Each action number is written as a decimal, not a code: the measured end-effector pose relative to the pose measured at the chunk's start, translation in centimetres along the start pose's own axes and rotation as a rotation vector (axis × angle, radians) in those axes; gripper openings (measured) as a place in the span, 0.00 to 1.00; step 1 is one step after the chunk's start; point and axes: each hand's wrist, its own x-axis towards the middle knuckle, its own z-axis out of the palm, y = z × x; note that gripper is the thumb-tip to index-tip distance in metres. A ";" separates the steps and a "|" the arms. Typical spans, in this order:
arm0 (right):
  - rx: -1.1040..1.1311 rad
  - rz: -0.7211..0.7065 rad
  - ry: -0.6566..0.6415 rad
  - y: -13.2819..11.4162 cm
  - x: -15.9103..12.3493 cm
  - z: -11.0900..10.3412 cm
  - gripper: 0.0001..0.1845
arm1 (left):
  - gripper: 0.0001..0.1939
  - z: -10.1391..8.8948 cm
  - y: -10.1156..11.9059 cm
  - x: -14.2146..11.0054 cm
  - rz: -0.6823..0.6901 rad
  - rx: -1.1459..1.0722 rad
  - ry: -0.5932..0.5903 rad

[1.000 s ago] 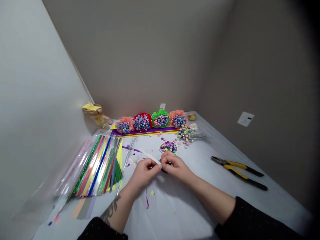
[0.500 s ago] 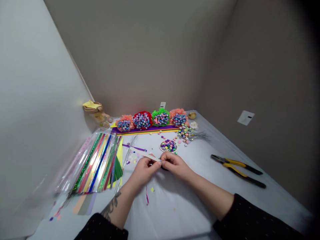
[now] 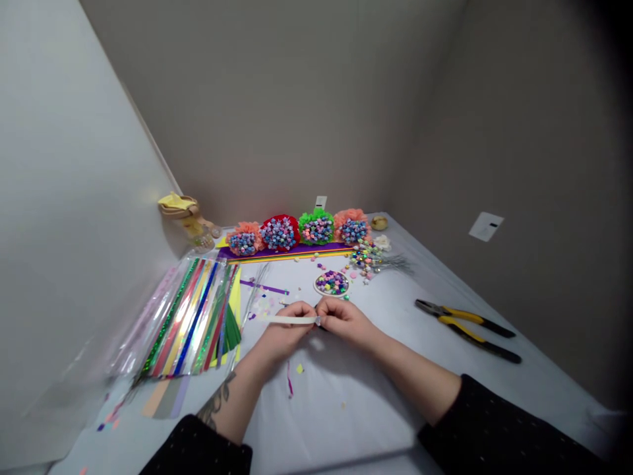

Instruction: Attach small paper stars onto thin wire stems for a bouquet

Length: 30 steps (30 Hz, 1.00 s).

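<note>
A white strip (image 3: 289,320) is stretching sideways in front of the left hand (image 3: 281,336), its right end reaching the meeting fingertips of both hands above the worktop (image 3: 346,409). The left fingers are curling narrowly and holding the strip near that end, while the right hand (image 3: 349,323) is pinching the end itself between thumb and bent fingers. Something small and dark is partly showing behind the fingertips, too hidden to identify.

Just beyond the hands, a round dish (image 3: 315,287) is holding many small coloured stars (image 3: 332,282). A purple strip (image 3: 270,287) is lying to its left, near scattered paper bits, and a magenta strip (image 3: 289,382) is lying nearer the person. Past the dish on the right, a cluster of stars (image 3: 364,257) with thin wires (image 3: 398,264) is resting beside a white flower (image 3: 382,243).

Four star-filled ruffled flowers (image 3: 279,233) are standing in a row at the back, coral, red, green and coral, by purple and yellow sheets (image 3: 297,252). Clear packets (image 3: 182,316) of coloured and shiny strips are covering the left side. Pliers (image 3: 467,324) with yellow-and-black handles are lying on the right, well apart from the hands.
</note>
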 end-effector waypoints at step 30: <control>-0.219 -0.058 0.081 0.4 0.1 0.4 0.07 | 0.09 0.2 -0.2 0.4 0.073 0.336 0.152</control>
